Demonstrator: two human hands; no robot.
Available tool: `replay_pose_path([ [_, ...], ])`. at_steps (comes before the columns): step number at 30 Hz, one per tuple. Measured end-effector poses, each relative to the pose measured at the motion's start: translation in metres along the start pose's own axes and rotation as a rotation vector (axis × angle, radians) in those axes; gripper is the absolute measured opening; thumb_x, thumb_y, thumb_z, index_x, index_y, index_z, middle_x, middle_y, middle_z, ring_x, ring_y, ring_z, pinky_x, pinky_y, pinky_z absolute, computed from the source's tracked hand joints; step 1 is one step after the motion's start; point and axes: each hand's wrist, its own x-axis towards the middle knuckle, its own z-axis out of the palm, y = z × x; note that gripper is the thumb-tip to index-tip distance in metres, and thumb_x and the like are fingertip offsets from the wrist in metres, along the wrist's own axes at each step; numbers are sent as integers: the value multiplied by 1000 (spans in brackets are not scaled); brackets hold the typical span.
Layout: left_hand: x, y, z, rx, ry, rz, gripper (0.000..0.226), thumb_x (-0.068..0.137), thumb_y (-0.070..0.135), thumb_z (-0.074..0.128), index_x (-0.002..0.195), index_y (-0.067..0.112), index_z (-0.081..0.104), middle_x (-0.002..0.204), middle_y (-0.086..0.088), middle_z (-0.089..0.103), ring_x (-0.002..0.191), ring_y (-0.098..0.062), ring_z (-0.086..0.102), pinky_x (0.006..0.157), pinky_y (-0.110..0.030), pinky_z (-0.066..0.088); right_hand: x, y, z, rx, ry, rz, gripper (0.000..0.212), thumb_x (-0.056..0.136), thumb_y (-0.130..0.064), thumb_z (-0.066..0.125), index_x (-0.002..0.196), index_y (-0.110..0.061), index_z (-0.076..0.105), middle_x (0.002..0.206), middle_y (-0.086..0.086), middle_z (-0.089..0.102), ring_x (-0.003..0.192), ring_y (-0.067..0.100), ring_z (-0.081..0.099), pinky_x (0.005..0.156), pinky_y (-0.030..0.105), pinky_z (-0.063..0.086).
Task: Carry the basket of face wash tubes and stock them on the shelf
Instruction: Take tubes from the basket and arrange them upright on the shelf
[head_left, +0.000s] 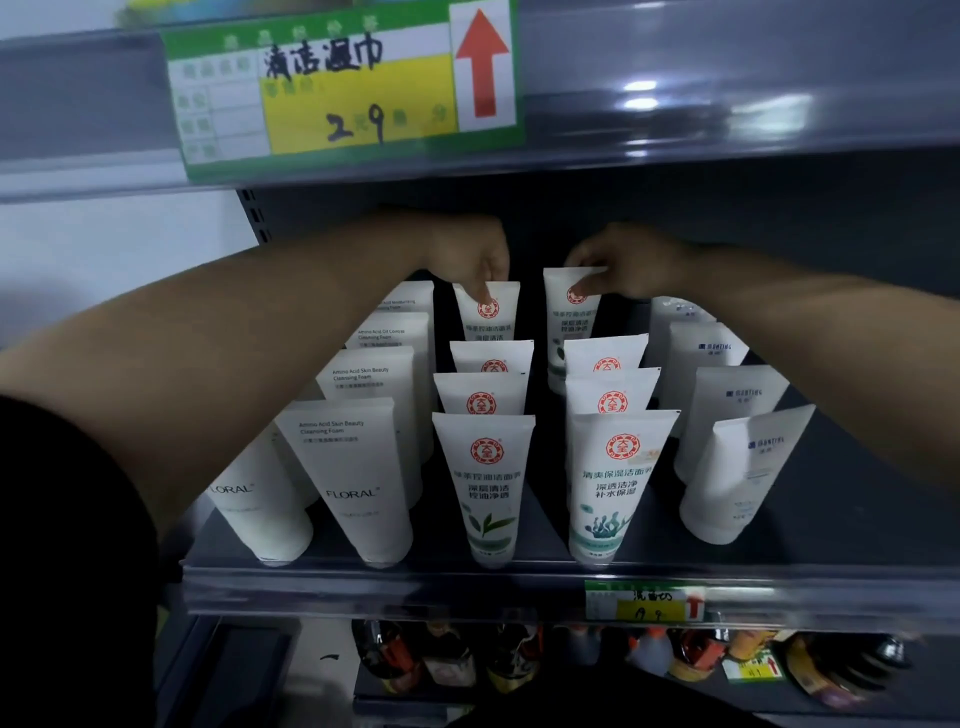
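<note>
Left hand: left hand (475, 260) is reaching to the back of the shelf (779, 566), fingers curled down and pinching the top edge of the rear left tube (488, 312), which is standing upright behind three others of the same red-emblem row.
Right hand: right hand (631, 265) is gripping the crimped top of the rear right tube (571, 312), thumb lying across its front; this tube is sitting behind the neighbouring red-emblem row and leaning slightly.
Face wash tubes: white tubes are standing cap-down in rows running front to back, with the front green-leaf tube (485, 483) and front seaweed tube (613, 483) leading the two middle rows.
Side rows: FLORAL tubes (358, 478) are filling the left, blue-lettered tubes (737, 467) the right.
Price tag: a green and yellow price tag (343, 88) is hanging on the shelf edge above.
Lower shelf: dark bottles (467, 660) are showing below, blurred.
</note>
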Motion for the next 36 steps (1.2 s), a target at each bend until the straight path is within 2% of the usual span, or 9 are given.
replay_pose_path([
  [5, -3, 2, 0, -11, -20, 15, 22, 81, 2, 67, 102, -6, 67, 87, -11, 62, 60, 1, 56, 56, -5, 39, -11, -5, -4, 41, -36, -21, 24, 82, -7, 67, 104, 1, 66, 106, 16, 68, 98, 29, 62, 88, 34, 46],
  [8, -6, 6, 0, -20, -22, 25, 23, 81, 5, 68, 101, -7, 68, 90, -16, 65, 74, -12, 59, 64, -15, 43, -18, -9, -5, 72, -60, -26, 24, 81, -7, 68, 103, 2, 67, 104, 18, 69, 95, 30, 64, 78, 27, 46],
  [11, -10, 12, 1, -20, -33, 49, 22, 81, 4, 68, 99, -7, 68, 94, -22, 68, 81, -21, 57, 65, -18, 44, -27, -13, -6, 118, -96, -41, 20, 80, -6, 69, 98, 2, 69, 98, 17, 70, 76, 17, 61, 61, 7, 41],
  [15, -17, 15, 1, -18, -59, 51, 22, 81, 4, 68, 101, -5, 69, 93, -16, 69, 73, -12, 59, 66, -16, 46, -36, -17, -8, 135, -112, -35, 16, 80, -7, 69, 94, 0, 70, 92, 15, 71, 70, 6, 61, 57, 6, 41],
  [19, -24, 19, 3, -31, -55, 56, 22, 80, 6, 69, 100, -4, 69, 93, -17, 70, 77, -15, 61, 80, -31, 51, -45, -17, -7, 183, -142, -47, 10, 81, -5, 68, 90, -3, 70, 84, 8, 69, 54, -10, 57, 58, 7, 44],
  [26, -30, 23, 5, -59, -81, 47, 22, 80, 8, 70, 99, -3, 69, 77, -3, 65, 54, 11, 55, 60, -9, 45, -57, -21, -9, 175, -138, -36, 12, 83, -4, 66, 94, -7, 70, 83, -4, 66, 54, -18, 55, 59, -1, 42],
  [29, -32, 25, 5, -50, -83, 50, 21, 80, 7, 69, 99, -3, 69, 82, -7, 66, 56, 8, 57, 61, -10, 45, -59, -23, -9, 123, -128, -23, 15, 83, -7, 66, 97, -6, 71, 88, -2, 68, 63, -11, 59, 61, 2, 41],
  [33, -35, 27, 6, -38, -70, 42, 22, 81, 6, 68, 99, -5, 68, 88, -13, 66, 74, -15, 58, 70, -23, 47, -59, -24, -8, 63, -105, -4, 19, 83, -11, 66, 102, -7, 70, 96, 4, 70, 85, 11, 61, 71, 15, 45],
  [36, -37, 28, 8, -26, -52, 37, 21, 81, 8, 68, 99, -3, 68, 87, -8, 65, 68, -7, 55, 62, -11, 42, -61, -27, -7, 68, -105, 19, 19, 84, -11, 66, 101, -6, 70, 100, 6, 71, 86, 12, 61, 76, 23, 47],
])
